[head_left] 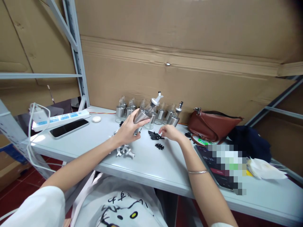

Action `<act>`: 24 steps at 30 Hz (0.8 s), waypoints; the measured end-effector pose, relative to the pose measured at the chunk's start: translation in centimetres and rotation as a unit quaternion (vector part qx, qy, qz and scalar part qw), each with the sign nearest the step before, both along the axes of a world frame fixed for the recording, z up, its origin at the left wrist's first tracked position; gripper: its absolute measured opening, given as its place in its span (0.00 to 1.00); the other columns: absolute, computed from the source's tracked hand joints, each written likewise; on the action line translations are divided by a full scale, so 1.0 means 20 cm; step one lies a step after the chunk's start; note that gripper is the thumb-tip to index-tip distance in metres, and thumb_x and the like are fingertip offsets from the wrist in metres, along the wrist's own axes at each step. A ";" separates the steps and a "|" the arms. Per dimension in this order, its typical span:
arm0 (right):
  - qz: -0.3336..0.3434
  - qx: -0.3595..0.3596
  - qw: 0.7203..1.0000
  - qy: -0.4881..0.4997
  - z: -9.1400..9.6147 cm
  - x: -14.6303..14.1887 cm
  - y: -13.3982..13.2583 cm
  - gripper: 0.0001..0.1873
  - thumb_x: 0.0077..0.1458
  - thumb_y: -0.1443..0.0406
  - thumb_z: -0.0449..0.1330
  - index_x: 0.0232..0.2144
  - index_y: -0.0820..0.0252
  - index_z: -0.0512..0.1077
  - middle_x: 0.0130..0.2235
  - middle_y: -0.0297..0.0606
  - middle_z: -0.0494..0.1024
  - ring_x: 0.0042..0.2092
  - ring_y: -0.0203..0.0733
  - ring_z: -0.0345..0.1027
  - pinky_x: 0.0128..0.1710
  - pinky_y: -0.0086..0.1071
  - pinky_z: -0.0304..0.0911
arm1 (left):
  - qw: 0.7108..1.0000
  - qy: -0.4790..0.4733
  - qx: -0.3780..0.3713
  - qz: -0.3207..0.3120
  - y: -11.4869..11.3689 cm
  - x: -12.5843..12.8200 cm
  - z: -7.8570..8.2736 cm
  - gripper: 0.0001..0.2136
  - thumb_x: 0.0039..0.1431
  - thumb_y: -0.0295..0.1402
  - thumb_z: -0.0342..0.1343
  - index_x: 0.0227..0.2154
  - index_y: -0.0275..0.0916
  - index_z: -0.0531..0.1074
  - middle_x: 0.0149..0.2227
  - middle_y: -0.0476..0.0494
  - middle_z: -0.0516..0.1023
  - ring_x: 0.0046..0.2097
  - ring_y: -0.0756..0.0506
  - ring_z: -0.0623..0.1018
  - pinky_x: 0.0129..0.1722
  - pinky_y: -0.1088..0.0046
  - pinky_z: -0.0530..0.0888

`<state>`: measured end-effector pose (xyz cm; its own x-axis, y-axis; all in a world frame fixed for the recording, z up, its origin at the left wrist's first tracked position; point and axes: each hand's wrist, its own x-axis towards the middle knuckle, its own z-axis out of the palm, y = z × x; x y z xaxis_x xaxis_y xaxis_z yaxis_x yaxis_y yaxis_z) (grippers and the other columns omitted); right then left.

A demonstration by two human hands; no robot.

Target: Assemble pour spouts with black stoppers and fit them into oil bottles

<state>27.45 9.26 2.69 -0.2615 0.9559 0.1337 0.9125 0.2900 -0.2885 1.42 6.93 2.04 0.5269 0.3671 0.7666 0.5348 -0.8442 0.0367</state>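
My left hand (127, 127) is wrapped round a glass bottle (142, 115) with a brushed metal sleeve, held tilted above the table. A silver pour spout (156, 100) with a black tip sits in its neck. My right hand (172, 132) is low over the table, fingers curled together beside a pile of thin black tubes (155, 135); whether anything is pinched in them is hidden. Nearer me lie small black caps (159, 146). Loose silver spouts (125, 151) lie below my left hand. Behind, another bottle (173, 119) has a spout fitted.
Several sleeved bottles (120, 111) stand along the cardboard wall (189, 78). On the left are a power strip (62, 119), a phone (69, 128) and a white round case (96, 119). A brown bag (213, 124), a tablet (213, 167) and crumpled white paper (266, 168) occupy the right.
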 end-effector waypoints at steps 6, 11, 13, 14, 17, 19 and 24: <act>0.027 -0.018 0.999 0.008 -0.04 -0.03 0.04 0.13 0.37 0.77 0.61 0.25 0.58 0.79 0.28 0.34 0.78 0.32 0.37 0.69 0.35 0.27 0.63 | 1.000 0.016 0.003 -0.003 0.00 0.00 0.00 0.35 0.44 0.19 0.56 0.57 0.48 0.60 0.66 0.42 0.37 0.65 0.33 0.51 0.59 0.54 0.61; 0.030 -0.029 0.998 0.035 -0.03 -0.04 0.03 0.09 0.37 0.76 0.62 0.21 0.60 0.77 0.25 0.34 0.78 0.30 0.37 0.69 0.34 0.28 0.63 | 1.000 0.023 0.005 0.004 0.00 0.01 0.00 0.36 0.43 0.19 0.56 0.58 0.49 0.59 0.66 0.42 0.37 0.65 0.33 0.51 0.58 0.54 0.62; 0.024 -0.025 0.998 0.048 0.00 -0.03 0.01 0.07 0.39 0.75 0.61 0.22 0.61 0.77 0.26 0.36 0.78 0.30 0.37 0.69 0.34 0.28 0.63 | 1.000 0.026 0.009 0.007 0.00 0.00 0.01 0.36 0.43 0.19 0.56 0.58 0.49 0.59 0.66 0.42 0.36 0.65 0.33 0.52 0.58 0.54 0.63; 0.020 -0.020 0.998 0.064 0.01 -0.02 0.00 0.06 0.40 0.74 0.60 0.23 0.62 0.76 0.27 0.37 0.78 0.30 0.37 0.70 0.34 0.28 0.64 | 0.999 0.033 0.010 0.008 0.00 0.00 0.01 0.36 0.43 0.19 0.56 0.58 0.49 0.59 0.66 0.42 0.36 0.64 0.33 0.53 0.57 0.55 0.64; 0.030 -0.007 0.972 0.231 0.07 -0.01 -0.04 0.03 0.43 0.70 0.58 0.25 0.62 0.72 0.30 0.39 0.79 0.31 0.36 0.71 0.34 0.28 0.65 | 0.997 0.081 0.018 0.009 0.00 -0.01 0.02 0.36 0.43 0.18 0.55 0.57 0.51 0.60 0.66 0.42 0.36 0.61 0.33 0.58 0.54 0.55 0.67; 0.052 0.017 0.915 0.400 0.11 -0.02 -0.06 0.04 0.41 0.68 0.60 0.25 0.61 0.70 0.29 0.36 0.78 0.29 0.35 0.70 0.32 0.28 0.65 | 0.992 0.119 0.032 0.008 0.01 -0.02 0.02 0.37 0.43 0.17 0.54 0.57 0.54 0.61 0.67 0.43 0.36 0.59 0.34 0.61 0.52 0.55 0.68; 0.067 0.112 0.768 0.626 0.19 -0.05 -0.11 0.08 0.39 0.63 0.65 0.26 0.57 0.73 0.25 0.29 0.73 0.26 0.31 0.65 0.28 0.26 0.63 | 0.984 0.166 0.065 0.014 0.02 -0.02 0.01 0.39 0.43 0.15 0.52 0.56 0.58 0.60 0.67 0.44 0.36 0.55 0.37 0.64 0.49 0.57 0.68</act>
